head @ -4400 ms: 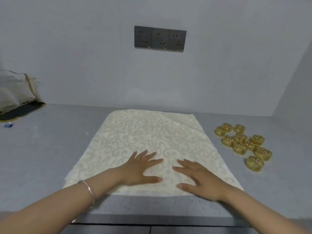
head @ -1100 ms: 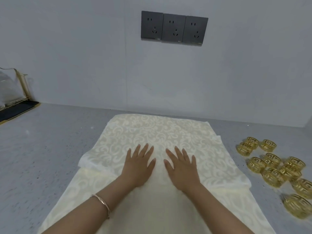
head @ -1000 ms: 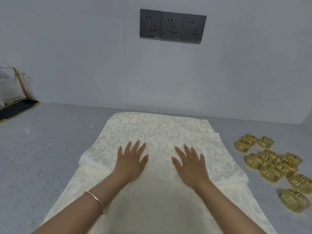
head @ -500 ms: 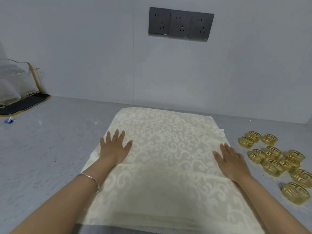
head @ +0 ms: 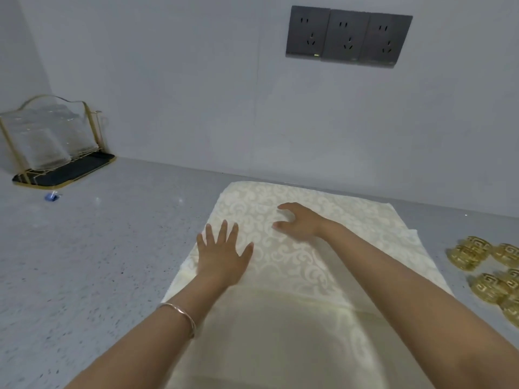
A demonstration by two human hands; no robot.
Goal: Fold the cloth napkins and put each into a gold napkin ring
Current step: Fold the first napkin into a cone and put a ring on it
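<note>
A cream patterned cloth napkin point(head: 309, 276) lies on the grey counter, its far part folded over toward me. My left hand point(head: 222, 258) presses flat on the folded layer near its left edge, fingers spread. My right hand point(head: 299, 223) reaches across to the far left part of the napkin, fingers arched and loosely curved with the tips on the cloth; it holds nothing that I can see. Several gold napkin rings point(head: 491, 272) sit in a cluster on the counter to the right of the napkin.
A glass and gold rack point(head: 53, 144) on a black tray stands at the back left. A small blue object point(head: 51, 197) lies in front of it. Dark wall sockets point(head: 348, 37) are above. Bare grey counter point(head: 98, 262) stretches left of the napkin.
My right hand has moved from the napkin's right edge across to its far left part. My left hand stays pressing on the left side. The view has shifted left.
</note>
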